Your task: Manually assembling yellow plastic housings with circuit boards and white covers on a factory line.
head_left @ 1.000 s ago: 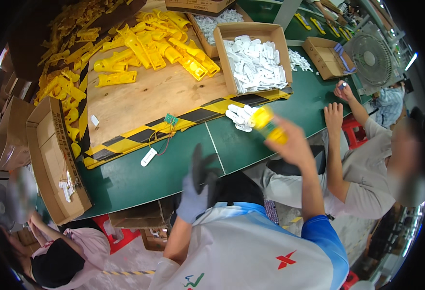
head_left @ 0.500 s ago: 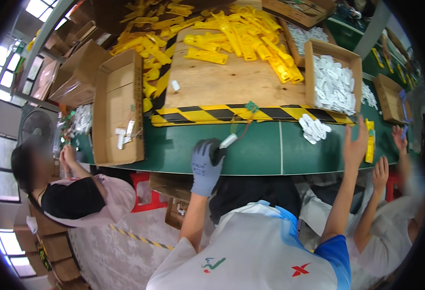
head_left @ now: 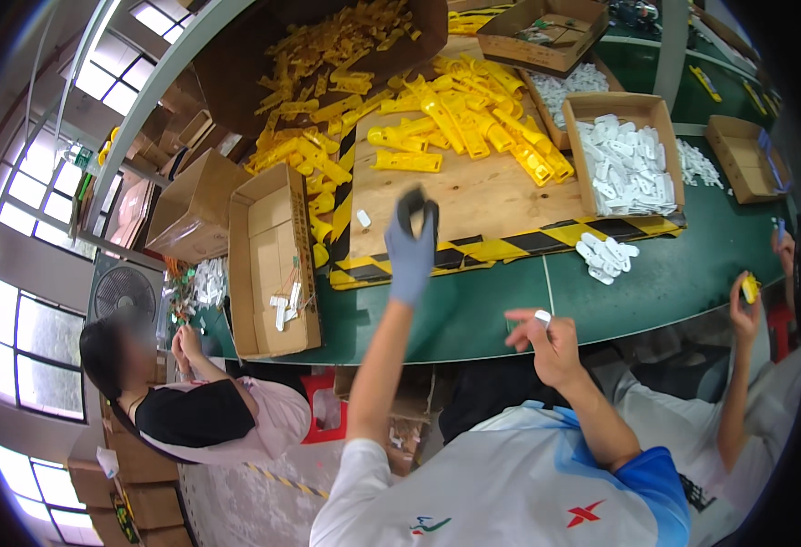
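My left hand (head_left: 410, 251), in a grey glove with dark fingertips, reaches over the wooden board (head_left: 378, 205). Its thumb and fingers are apart, with nothing visible between them. Just beyond lie a yellow plastic shell (head_left: 408, 161) and a heap of similar yellow shells (head_left: 460, 114). Close to the table's front edge, my bare right hand (head_left: 560, 351) pinches a small white plastic piece (head_left: 543, 318) at the thumb. A small greenish bit shows beside its fingers, too small to make out. To the right lies a small pile of white oval pieces (head_left: 605, 258).
Black-and-yellow tape (head_left: 460, 255) edges the board. A box of white pieces (head_left: 674, 146) stands right, a shallow cardboard box (head_left: 273, 219) left. One person (head_left: 191, 401) sits at left; at right, another person's hand (head_left: 745, 310) holds a yellow part.
My left hand has left the white block with wires and moved forward over the board. My right hand has come back from near the white pile, now with a white piece. The view has shifted.
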A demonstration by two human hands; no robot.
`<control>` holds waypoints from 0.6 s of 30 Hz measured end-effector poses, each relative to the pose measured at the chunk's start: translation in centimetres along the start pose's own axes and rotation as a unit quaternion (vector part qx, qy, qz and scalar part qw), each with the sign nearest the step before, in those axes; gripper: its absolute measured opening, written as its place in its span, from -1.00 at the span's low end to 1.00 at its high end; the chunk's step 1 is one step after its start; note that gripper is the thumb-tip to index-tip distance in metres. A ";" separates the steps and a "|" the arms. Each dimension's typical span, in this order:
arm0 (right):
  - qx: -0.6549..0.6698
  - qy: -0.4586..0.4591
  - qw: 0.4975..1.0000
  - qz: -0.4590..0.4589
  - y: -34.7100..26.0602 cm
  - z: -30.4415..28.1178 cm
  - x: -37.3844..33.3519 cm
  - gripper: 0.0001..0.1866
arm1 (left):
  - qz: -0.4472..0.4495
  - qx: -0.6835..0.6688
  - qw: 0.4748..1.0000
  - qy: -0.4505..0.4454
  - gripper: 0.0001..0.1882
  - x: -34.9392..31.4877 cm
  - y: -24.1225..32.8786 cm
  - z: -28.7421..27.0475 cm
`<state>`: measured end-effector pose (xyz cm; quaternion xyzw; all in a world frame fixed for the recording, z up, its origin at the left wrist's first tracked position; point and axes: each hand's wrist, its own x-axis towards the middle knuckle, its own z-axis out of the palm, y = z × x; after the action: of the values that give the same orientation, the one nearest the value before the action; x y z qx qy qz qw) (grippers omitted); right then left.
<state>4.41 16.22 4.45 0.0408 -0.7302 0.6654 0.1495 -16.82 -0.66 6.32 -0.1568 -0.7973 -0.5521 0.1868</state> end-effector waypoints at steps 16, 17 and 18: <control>-0.052 0.012 0.993 0.102 -0.4 -2.1 -2.1 -0.72 | 0.259 0.288 0.858 -0.336 -0.44 -3.2 -0.3 0.1; -0.113 0.014 0.993 0.045 -0.4 -2.0 -1.5 -0.72 | 0.221 0.278 0.854 -0.381 -0.43 -4.3 -0.2 -0.2; -0.092 0.008 0.994 0.058 -1.0 -1.6 -0.9 -0.72 | 0.263 0.318 0.828 -0.379 -0.42 -5.3 0.0 -0.8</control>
<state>5.79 17.53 5.26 -0.0208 -0.7882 0.6033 0.1196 -12.06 -1.69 4.08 -0.4897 -0.8654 -0.0949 0.0478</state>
